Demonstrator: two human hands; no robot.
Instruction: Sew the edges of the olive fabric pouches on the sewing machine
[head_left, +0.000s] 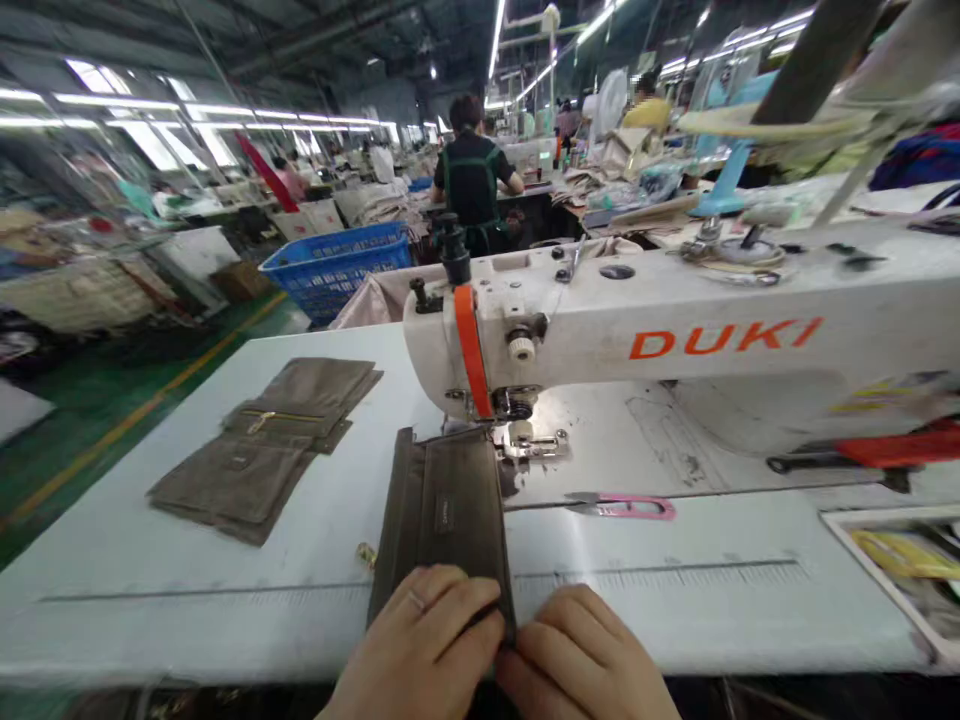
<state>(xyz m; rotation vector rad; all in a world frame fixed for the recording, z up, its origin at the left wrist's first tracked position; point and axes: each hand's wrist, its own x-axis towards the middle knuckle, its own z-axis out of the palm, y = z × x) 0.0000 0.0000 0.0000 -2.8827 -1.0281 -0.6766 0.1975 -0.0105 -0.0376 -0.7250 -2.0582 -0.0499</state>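
A dark brown fabric piece [446, 510] with a small label lies on the white table, its far end under the presser foot [525, 440] of a white sewing machine [675, 320]. My left hand [420, 645] rests on the near end of the piece, fingers curled over it. My right hand [581, 655] pinches the near right corner of the same piece, fingers pressed together. A small brass zipper pull [366, 553] shows at the piece's left edge.
A stack of similar brown fabric pieces [262, 445] with a zipper lies on the left of the table [150, 580]. Pink thread snips [622, 507] lie right of the needle. A tray [900, 570] sits at the right edge. A blue crate [337, 265] and a seated person [471, 180] are beyond.
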